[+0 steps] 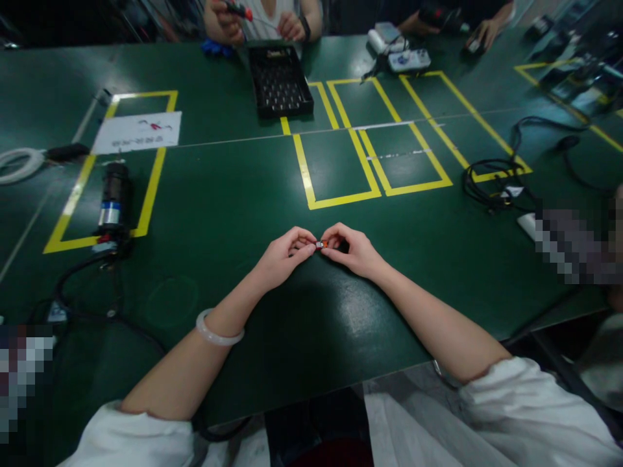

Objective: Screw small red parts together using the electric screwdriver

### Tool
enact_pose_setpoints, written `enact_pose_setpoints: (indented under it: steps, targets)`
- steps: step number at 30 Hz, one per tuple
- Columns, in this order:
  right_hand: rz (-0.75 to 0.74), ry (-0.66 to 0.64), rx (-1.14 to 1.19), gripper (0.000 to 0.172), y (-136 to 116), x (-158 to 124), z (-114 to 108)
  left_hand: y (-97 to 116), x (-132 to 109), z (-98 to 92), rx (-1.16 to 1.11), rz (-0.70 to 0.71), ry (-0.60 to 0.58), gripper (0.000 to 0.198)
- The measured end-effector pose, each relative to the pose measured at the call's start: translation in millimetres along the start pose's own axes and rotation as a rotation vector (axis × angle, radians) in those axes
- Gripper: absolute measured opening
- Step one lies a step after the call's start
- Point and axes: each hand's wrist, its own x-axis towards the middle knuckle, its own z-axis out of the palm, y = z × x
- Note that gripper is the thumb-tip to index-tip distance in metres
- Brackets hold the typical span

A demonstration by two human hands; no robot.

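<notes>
My left hand and my right hand meet at the middle of the green table, both resting on its surface. Their fingertips pinch one tiny part with a red spot between them. What the part is I cannot make out. A pale bangle sits on my left wrist.
A black cylindrical device with a cable lies inside a yellow taped box at left, with a white paper sheet behind it. A black tray stands at the far edge before another person holding a red-handled tool. Coiled black cables lie at right.
</notes>
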Motion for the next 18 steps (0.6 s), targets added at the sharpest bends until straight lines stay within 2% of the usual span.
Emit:
enact_pose_setpoints:
  steps: [4,7,10,13,15,18]
  targets:
    - [0.019,-0.008,0.027,0.016,1,0,-1,7,-3,-19.0,0.089,-0.014,-0.100,0.037]
    - [0.030,-0.011,0.000,0.015,-2,1,-1,10,-16,-51.0,0.280,-0.034,-0.104,0.040]
    - [0.022,-0.019,-0.004,0.014,-4,1,-1,3,-39,-98.2,0.536,-0.095,0.036,0.048]
    - [0.014,-0.023,-0.005,0.014,-4,1,0,-11,-67,-154.3,0.982,-0.161,0.204,0.057]
    - [0.018,-0.023,-0.006,0.014,-4,1,1,-21,-85,-190.6,1.237,-0.314,0.308,0.065]
    - [0.026,-0.024,-0.003,0.014,-5,1,1,-31,-105,-233.0,1.320,-0.494,0.348,0.071]
